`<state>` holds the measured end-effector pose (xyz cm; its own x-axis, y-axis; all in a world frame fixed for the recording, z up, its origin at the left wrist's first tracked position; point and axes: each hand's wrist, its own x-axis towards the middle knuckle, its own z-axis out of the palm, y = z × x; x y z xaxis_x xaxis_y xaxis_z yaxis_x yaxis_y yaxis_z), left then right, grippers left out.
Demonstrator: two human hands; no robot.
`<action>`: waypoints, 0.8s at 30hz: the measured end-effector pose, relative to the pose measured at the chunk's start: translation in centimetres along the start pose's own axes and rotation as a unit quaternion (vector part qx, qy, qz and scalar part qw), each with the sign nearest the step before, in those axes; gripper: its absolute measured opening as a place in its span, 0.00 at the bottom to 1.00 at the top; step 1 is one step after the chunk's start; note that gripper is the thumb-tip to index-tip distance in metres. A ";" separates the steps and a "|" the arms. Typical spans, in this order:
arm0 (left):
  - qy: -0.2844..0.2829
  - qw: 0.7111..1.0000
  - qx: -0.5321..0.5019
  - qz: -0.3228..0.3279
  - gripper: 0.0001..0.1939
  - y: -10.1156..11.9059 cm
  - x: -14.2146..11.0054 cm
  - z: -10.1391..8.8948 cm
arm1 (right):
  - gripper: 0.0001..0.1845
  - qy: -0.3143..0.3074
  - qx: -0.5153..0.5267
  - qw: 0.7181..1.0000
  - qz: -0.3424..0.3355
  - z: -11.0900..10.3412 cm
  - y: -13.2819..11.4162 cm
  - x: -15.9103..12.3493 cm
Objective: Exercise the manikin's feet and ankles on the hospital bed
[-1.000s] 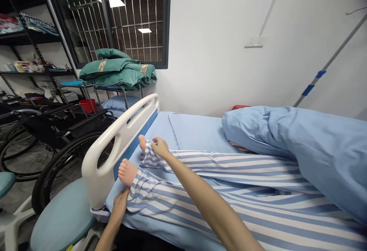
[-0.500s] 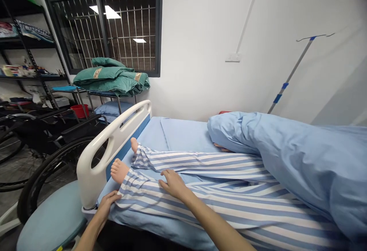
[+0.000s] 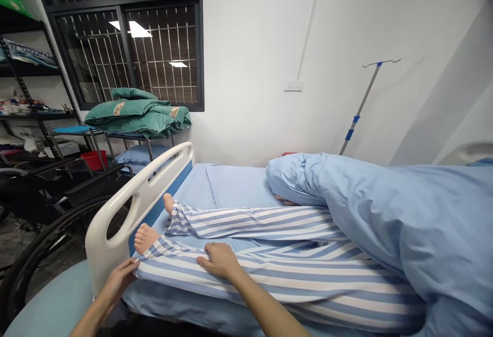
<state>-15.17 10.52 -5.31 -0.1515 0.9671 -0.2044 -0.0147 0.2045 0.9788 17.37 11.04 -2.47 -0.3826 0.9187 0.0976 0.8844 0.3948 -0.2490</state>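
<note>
A life-size care dummy lies on a hospital bed in blue-and-white striped pyjamas, with its bare feet near the white plastic footboard. My right hand rests flat on the near trouser leg, fingers spread, with nothing held. My left hand is at the near trouser cuff beside the footboard, fingers against the hem. A pale blue quilt hides the dummy's upper body, with only a small part of a hand showing beneath it. The blue bed sheet lies under the legs.
A black wheelchair stands left of the footboard, and a blue-seated stool sits by the bed end. Behind are a cart with green quilts, a red basin, a metal shelf and an IV pole.
My right hand has moved from the far trouser cuff to the near shin. My left hand has shifted to the near cuff. The view has turned, so the room slides left.
</note>
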 end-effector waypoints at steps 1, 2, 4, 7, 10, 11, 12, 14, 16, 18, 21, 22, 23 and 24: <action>-0.010 1.000 0.010 0.003 0.18 0.4 0.2 -0.3 | 0.29 0.002 0.001 1.000 0.003 0.0 0.0 0.0; -0.024 0.999 0.024 0.003 0.18 0.8 0.3 -0.5 | 0.29 0.003 0.002 1.000 0.006 0.0 0.0 0.0; -0.039 0.996 0.075 0.005 0.18 1.4 0.5 -1.1 | 0.29 0.004 0.004 1.000 0.006 0.1 0.0 0.0; -0.047 0.984 0.168 0.024 0.18 2.1 0.3 -1.7 | 0.29 0.001 0.007 1.000 0.005 0.1 0.0 0.0; -0.041 0.976 0.207 0.047 0.18 2.7 0.1 -1.8 | 0.29 0.001 0.016 1.000 0.008 0.1 0.0 0.1; -0.032 0.976 0.209 0.053 0.19 2.9 0.1 -1.8 | 0.29 0.002 0.021 1.000 0.009 0.2 0.1 0.1; -0.020 0.976 0.208 0.060 0.19 3.1 0.0 -1.8 | 0.29 0.004 0.026 1.000 0.012 0.2 0.1 0.2; 0.007 0.976 0.204 0.079 0.19 3.7 0.0 -1.6 | 0.29 0.007 0.038 0.999 0.019 0.2 0.2 0.2; 0.023 0.975 0.199 0.098 0.19 4.3 -0.2 -1.5 | 0.28 0.009 0.047 0.999 0.025 0.2 0.2 0.2; 0.023 0.974 0.198 0.110 0.19 4.8 -0.4 -1.3 | 0.28 0.010 0.051 0.998 0.028 0.1 0.2 0.2; 0.016 0.971 0.216 0.100 0.20 5.1 -0.7 -1.2 | 0.29 0.002 0.045 0.999 0.022 0.0 0.1 0.1; 0.015 0.970 0.224 0.092 0.20 5.1 -0.8 -1.1 | 0.29 -0.003 0.041 0.999 0.019 -0.1 0.1 0.2; 0.012 0.969 0.232 0.085 0.21 4.9 -0.9 -1.1 | 0.30 -0.008 0.037 0.999 0.017 -0.1 0.1 0.2; 0.005 0.967 0.240 0.080 0.21 4.8 -1.0 -1.0 | 0.30 -0.012 0.032 0.999 0.015 -0.1 0.1 0.2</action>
<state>-16.07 10.34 -0.39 -0.1232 0.9912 -0.0482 0.4700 0.1011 0.8768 17.39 11.28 -2.42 -0.3638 0.9291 0.0659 0.8766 0.3655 -0.3130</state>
